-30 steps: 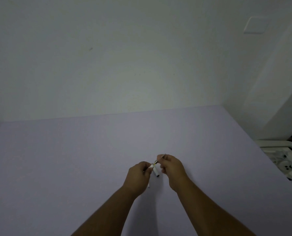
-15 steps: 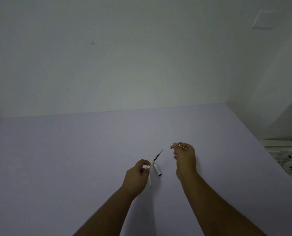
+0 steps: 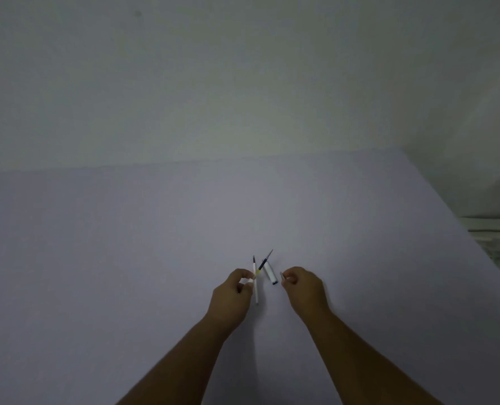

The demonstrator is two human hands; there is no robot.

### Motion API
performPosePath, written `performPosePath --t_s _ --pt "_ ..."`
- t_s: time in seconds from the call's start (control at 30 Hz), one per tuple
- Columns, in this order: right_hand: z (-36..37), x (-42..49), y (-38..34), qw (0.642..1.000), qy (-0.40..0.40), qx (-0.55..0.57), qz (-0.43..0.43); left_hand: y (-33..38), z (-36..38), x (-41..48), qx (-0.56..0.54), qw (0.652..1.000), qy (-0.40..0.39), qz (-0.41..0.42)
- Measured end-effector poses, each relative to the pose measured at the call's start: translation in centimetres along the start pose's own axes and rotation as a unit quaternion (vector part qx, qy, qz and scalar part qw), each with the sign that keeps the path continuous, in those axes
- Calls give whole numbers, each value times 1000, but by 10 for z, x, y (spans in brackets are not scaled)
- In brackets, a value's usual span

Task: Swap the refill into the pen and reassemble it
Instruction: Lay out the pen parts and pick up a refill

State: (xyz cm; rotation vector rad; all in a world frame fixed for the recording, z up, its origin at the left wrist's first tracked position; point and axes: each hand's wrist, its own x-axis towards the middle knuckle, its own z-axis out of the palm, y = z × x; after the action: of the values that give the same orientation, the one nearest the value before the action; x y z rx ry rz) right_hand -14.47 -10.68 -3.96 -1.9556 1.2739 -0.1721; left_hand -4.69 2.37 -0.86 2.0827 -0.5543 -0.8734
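I am pinching the dark refill (image 3: 264,261) in my left hand (image 3: 233,298), my right hand (image 3: 304,289) is squeezing the tiny pen tip (image 3: 282,276), and I am trying to go slowly.

A pale lilac tabletop (image 3: 126,258) fills the lower part of the view, its far edge meeting the wall. A white pen cap (image 3: 270,274) (short, dark at its near end) lies flat on it, well in from every edge. Just left of the cap lies a thin white refill (image 3: 255,283), dark tip pointing away; whether they touch is unclear.
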Motion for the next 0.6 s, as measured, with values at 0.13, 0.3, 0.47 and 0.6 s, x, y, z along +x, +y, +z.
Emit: performPosePath --t_s 0.13,0.3,0.47,0.6 --pt "-1 -1 0 1000 -4 -1 -14 -3 2 2 -2 1000 1 -7" --pt "-1 -1 2 1000 -11 12 -16 -1 4 4 -6 1000 0 -5" --pt "-3 -1 5 1000 -10 28 -9 0 7 3 -3 1000 -3 0" --pt "-4 0 8 999 -11 51 10 2 9 3 -2 1000 -5 2"
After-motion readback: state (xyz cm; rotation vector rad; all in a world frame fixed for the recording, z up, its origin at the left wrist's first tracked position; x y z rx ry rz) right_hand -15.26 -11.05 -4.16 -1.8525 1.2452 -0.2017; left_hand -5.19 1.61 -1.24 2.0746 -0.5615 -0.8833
